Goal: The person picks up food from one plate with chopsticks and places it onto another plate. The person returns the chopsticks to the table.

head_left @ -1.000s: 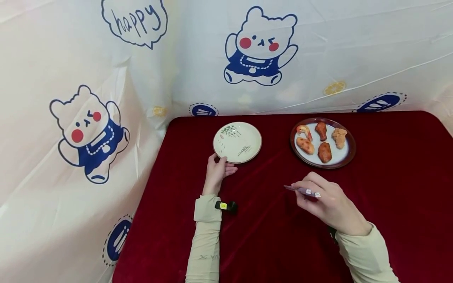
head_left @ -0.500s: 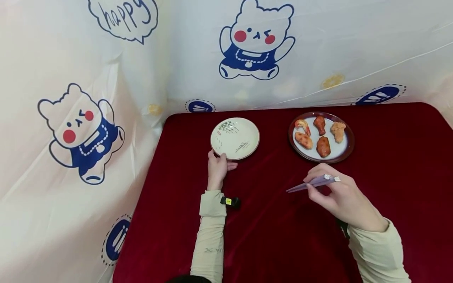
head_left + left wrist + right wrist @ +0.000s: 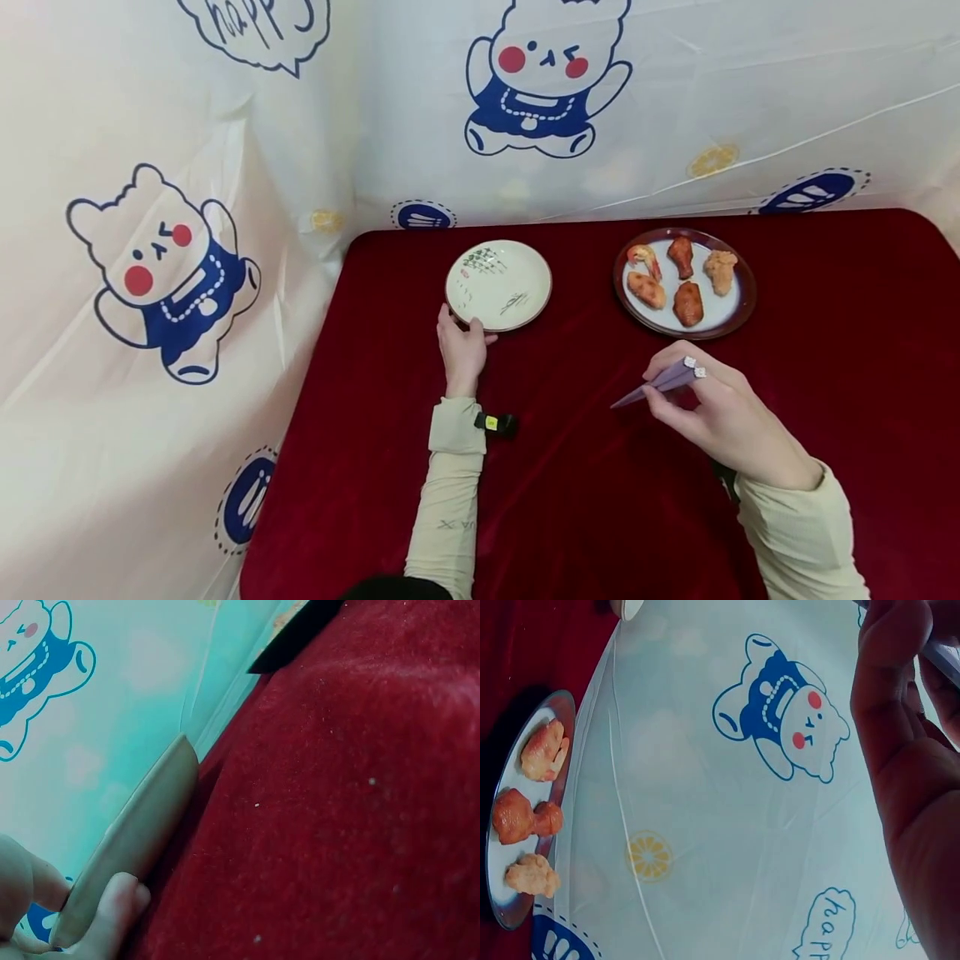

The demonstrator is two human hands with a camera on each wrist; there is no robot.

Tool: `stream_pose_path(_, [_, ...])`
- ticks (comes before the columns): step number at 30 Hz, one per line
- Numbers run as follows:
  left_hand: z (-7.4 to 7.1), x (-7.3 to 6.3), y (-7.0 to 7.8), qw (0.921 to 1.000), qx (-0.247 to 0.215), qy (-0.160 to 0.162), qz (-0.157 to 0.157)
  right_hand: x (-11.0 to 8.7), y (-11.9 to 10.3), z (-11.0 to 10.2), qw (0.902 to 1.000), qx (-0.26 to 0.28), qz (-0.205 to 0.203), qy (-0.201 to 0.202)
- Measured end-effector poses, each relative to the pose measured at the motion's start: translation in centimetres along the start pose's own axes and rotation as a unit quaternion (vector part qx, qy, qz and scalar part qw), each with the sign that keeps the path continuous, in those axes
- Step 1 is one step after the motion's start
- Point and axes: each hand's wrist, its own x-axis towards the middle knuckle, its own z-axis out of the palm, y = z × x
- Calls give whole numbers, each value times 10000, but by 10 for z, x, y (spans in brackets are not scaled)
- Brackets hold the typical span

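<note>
My left hand (image 3: 462, 348) pinches the near left rim of a cream plate (image 3: 510, 283) painted with green sprigs. In the left wrist view, thumb and fingers lie on either side of the plate's edge (image 3: 139, 832), which is low over the red cloth. My right hand (image 3: 720, 408) grips a pair of pale purple chopsticks (image 3: 663, 383), their tips close together and pointing left above the cloth. Beyond that hand stands a brown-rimmed plate (image 3: 630, 318) with a shrimp (image 3: 645, 259), a drumstick (image 3: 681, 257), a fried chicken piece (image 3: 721, 272) and two wing pieces (image 3: 687, 304).
A dark red velvet cloth (image 3: 570, 500) covers the table. White printed curtains (image 3: 405, 100) hang along its back and left edges. The two plates stand near the back edge with a gap of cloth between them. A black wrist strap (image 3: 498, 424) sits at the left cuff.
The right hand has moved a little right, and the chopsticks have swung so more of their length shows, tips angled down left. The left hand keeps hold of the cream plate. The view has shifted slightly.
</note>
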Motion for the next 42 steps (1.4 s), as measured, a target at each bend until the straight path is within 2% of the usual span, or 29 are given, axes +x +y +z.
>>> stream_pose_path(6, [1, 2, -1, 9976, -587, -61, -369, 0, -1, 5, 10000, -10, 71, -41])
stream_pose_path(10, [2, 2, -1, 9956, -809, -153, -445, -1, -1, 4, 9995, -189, 260, 21])
stream_pose_path(15, [3, 1, 1, 9958, -786, -201, -415, 0, 0, 4, 9990, -277, 299, 169])
stream_pose_path(19, [3, 2, 0, 9959, -792, -209, -390, 0, -1, 4, 9985, -300, 463, 47])
stream_pose_path(25, [3, 2, -1, 9958, -812, -209, -358, 0, -4, 0, 9947, -458, 916, 2])
stream_pose_path(34, [3, 1, 0, 9958, -786, -215, -409, 1, -9, -4, 9893, -233, 1441, 81])
stream_pose_path(42, [2, 2, 0, 9956, -805, -269, -397, 0, -9, -5, 9824, -271, 1847, 100])
